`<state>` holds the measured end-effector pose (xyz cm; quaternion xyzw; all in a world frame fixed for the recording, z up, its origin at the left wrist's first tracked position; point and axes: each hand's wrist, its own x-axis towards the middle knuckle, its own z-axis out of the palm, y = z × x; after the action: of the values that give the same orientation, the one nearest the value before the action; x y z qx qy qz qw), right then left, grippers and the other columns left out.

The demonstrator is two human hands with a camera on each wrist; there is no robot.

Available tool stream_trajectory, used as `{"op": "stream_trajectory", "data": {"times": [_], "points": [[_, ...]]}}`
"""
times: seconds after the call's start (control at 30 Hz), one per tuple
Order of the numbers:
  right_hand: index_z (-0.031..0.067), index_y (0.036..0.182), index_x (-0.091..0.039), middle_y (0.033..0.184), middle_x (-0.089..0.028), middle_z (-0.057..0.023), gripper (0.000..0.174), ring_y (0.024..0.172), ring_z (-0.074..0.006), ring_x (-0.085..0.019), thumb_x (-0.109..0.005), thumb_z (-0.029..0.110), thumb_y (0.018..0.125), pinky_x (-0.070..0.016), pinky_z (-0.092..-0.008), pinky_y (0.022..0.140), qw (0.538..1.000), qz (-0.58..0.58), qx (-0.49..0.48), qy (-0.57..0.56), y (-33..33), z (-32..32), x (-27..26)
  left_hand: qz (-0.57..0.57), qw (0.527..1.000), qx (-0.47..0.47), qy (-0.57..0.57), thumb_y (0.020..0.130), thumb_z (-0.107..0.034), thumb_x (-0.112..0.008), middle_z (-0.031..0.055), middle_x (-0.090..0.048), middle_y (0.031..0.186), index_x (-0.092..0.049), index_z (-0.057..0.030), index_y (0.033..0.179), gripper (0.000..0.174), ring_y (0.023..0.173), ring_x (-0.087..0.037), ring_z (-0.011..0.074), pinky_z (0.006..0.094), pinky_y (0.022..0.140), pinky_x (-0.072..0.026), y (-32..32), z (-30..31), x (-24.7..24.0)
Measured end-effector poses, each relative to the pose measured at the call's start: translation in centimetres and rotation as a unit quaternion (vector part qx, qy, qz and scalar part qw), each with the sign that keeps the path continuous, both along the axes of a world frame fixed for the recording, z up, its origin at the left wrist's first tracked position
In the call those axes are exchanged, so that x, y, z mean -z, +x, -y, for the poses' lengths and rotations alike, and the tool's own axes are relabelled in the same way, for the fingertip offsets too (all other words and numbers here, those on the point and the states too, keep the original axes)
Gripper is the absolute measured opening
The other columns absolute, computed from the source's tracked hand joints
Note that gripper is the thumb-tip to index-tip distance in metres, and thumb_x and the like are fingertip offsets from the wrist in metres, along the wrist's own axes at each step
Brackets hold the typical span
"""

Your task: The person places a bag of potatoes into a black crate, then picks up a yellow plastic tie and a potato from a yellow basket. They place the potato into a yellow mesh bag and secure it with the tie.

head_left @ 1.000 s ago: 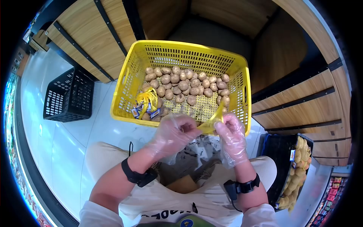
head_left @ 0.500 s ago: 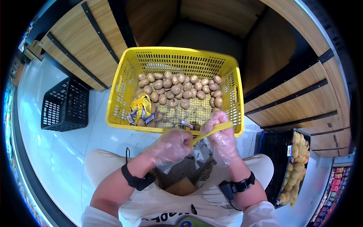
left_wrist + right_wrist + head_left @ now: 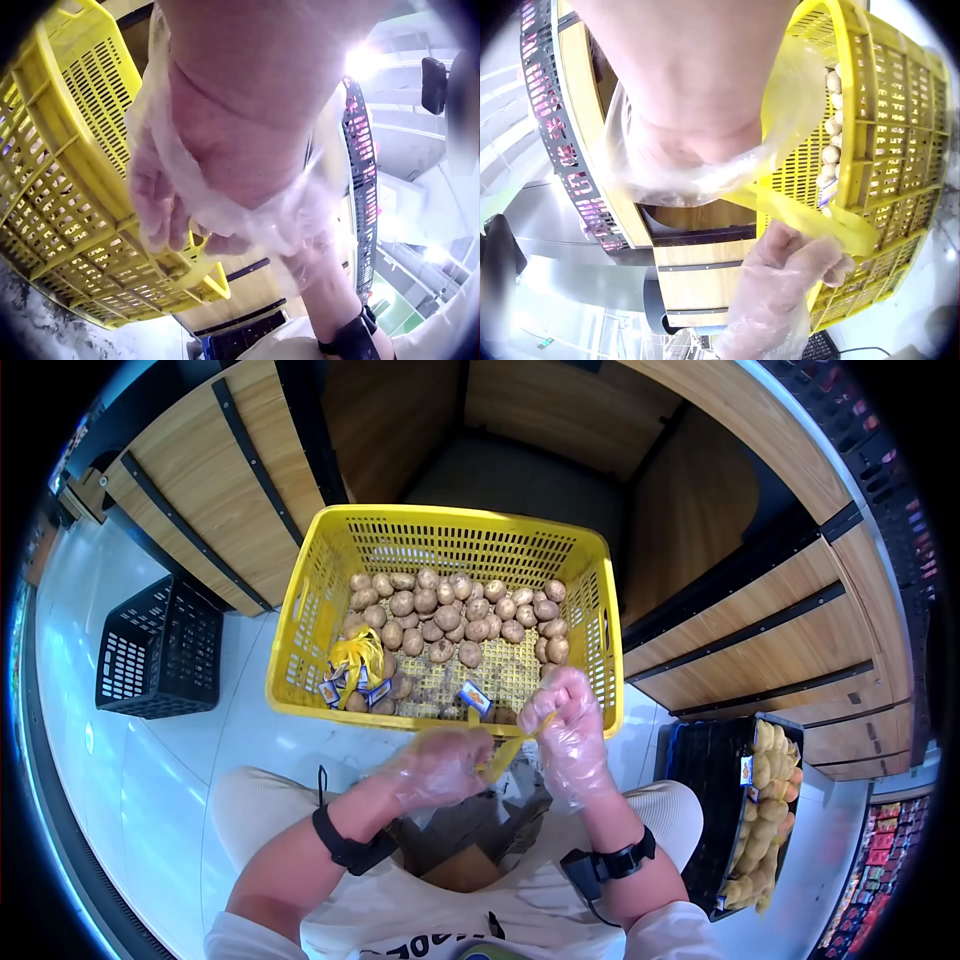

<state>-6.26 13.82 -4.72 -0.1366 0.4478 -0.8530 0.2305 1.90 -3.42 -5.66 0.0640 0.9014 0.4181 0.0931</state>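
Note:
Both hands wear clear plastic gloves and hold a yellow mesh strip [image 3: 508, 756] stretched between them at the crate's near rim. My left hand [image 3: 432, 768] grips its left part with curled fingers; my right hand [image 3: 568, 736] pinches the other end, higher and to the right. A blue and white label [image 3: 474, 698] shows just beyond the left hand, beside the strip. In the right wrist view the strip [image 3: 810, 217] runs wide and flat to the left hand [image 3: 780, 289]. The yellow crate [image 3: 440, 512] holds many potatoes [image 3: 446, 618] and a bundle of yellow mesh with labels [image 3: 358, 660].
A black crate [image 3: 165, 650] stands on the floor at the left. At the right is a black crate [image 3: 690, 800] with bagged potatoes [image 3: 765, 810]. Wooden panels [image 3: 740, 650] flank a dark recess behind the yellow crate. The person's knees are on either side.
The view has shifted, so the crate appears lower and further left. The strip, first spread between the hands, was drawn across the right hand and now hangs between them; the label has come into view.

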Motion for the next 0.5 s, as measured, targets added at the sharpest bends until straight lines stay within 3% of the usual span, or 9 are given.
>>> {"op": "stream_trajectory", "data": {"times": [0.07,0.13,0.2,0.3,0.37,0.43,0.5], "points": [[0.0110,0.106,-0.044,0.086,-0.043,0.0020,0.031,0.076,-0.0118,-0.046,-0.063,-0.001,0.084,-0.0418,-0.0277,0.070,0.997,-0.046,0.022,0.051,0.0,0.1,0.1,-0.030,0.999,-0.019,0.034,0.079,-0.025,-0.074,0.0134,-0.062,0.074,-0.065,-0.0046,0.086,0.023,0.065,-0.060,0.0274,0.0380,0.060,-0.0478,-0.7,0.1,-1.3],[0.0084,0.108,-0.046,0.088,-0.046,0.0008,0.034,0.078,-0.0078,-0.048,-0.051,-0.014,0.083,-0.0426,-0.0227,0.070,0.985,-0.102,0.061,0.124,0.1,0.2,0.2,-0.056,0.995,-0.038,0.069,0.077,-0.025,-0.077,0.0132,-0.065,0.079,-0.066,-0.0056,0.088,0.024,0.071,-0.063,0.0270,0.0366,0.062,-0.0492,-0.9,0.0,-2.8],[0.0081,0.107,-0.047,0.089,-0.047,0.0006,0.034,0.078,-0.0073,-0.048,-0.054,-0.014,0.083,-0.0428,-0.0221,0.070,0.980,-0.127,0.066,0.142,0.3,0.1,1.0,-0.063,0.969,-0.130,0.202,0.075,-0.024,-0.083,0.0073,-0.065,0.081,-0.069,-0.0064,0.092,0.028,0.071,-0.060,0.0170,0.0306,0.062,-0.0488,-0.6,-0.2,-3.3],[0.0076,0.106,-0.048,0.090,-0.048,0.0002,0.035,0.077,-0.0068,-0.048,-0.060,-0.014,0.081,-0.0434,-0.0218,0.069,0.962,-0.180,0.073,0.193,0.8,0.5,1.4,-0.077,0.956,-0.144,0.245,0.070,-0.015,-0.087,0.0033,-0.066,0.083,-0.070,-0.0045,0.091,0.029,0.066,-0.057,0.0102,0.0245,0.058,-0.0470,-0.3,-0.2,-3.4],[0.0075,0.105,-0.048,0.090,-0.049,0.0000,0.037,0.077,-0.0070,-0.048,-0.063,-0.013,0.079,-0.0438,-0.0221,0.068,0.950,-0.202,0.086,0.222,1.1,0.9,0.9,-0.103,0.964,-0.122,0.211,0.071,-0.014,-0.086,0.0036,-0.066,0.083,-0.070,-0.0039,0.090,0.027,0.066,-0.058,0.0099,0.0245,0.058,-0.0474,-0.3,-0.1,-3.2],[0.0078,0.105,-0.049,0.088,-0.050,-0.0001,0.041,0.075,-0.0071,-0.048,-0.067,-0.014,0.075,-0.0447,-0.0228,0.066,0.940,-0.226,0.032,0.256,1.5,0.7,0.1,-0.120,0.972,-0.098,0.176,0.073,-0.013,-0.085,0.0038,-0.066,0.083,-0.071,-0.0034,0.089,0.024,0.066,-0.058,0.0095,0.0245,0.059,-0.0477,0.0,-0.1,-2.8],[0.0084,0.108,-0.049,0.087,-0.049,0.0003,0.045,0.073,-0.0077,-0.048,-0.067,-0.014,0.073,-0.0451,-0.0235,0.064,0.941,-0.219,0.030,0.257,1.5,0.7,0.4,-0.082,0.955,-0.147,0.244,0.075,-0.008,-0.083,0.0045,-0.067,0.082,-0.070,-0.0030,0.087,0.018,0.066,-0.059,0.0096,0.0247,0.059,-0.0482,0.2,-0.2,-2.4]]}}
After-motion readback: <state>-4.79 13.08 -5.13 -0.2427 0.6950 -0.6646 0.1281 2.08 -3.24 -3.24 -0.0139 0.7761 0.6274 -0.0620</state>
